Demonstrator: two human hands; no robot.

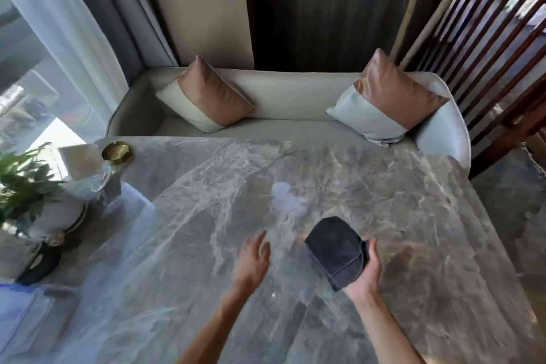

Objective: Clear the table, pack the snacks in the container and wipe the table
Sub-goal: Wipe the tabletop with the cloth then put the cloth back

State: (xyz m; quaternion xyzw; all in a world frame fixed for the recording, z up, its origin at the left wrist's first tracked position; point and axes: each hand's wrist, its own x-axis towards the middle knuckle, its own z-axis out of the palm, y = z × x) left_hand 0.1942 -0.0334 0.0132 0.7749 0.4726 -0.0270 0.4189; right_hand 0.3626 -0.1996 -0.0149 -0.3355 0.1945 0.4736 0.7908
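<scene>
My right hand (365,272) holds a folded dark grey cloth (336,251) just above the grey veined marble worktop (384,186), fingers (373,248) curled around its near edge. My left hand (251,260) hovers beside it, fingers spread and empty. A small brass dish (116,151) sits at the worktop's far left corner.

- Grey marble table (399,201) with white veining, glossy, fills most of the view.
- Pale smear or reflection patch (288,196) on the surface near the middle; cannot tell which.
- Small brass dish (117,152) at the far left corner.
- White planter (59,210) with green leaves at the left edge, partly out of view.
- Dark object (40,267) just in front of the planter, blurred, cannot tell what.
- Rest of the surface bare.
</scene>
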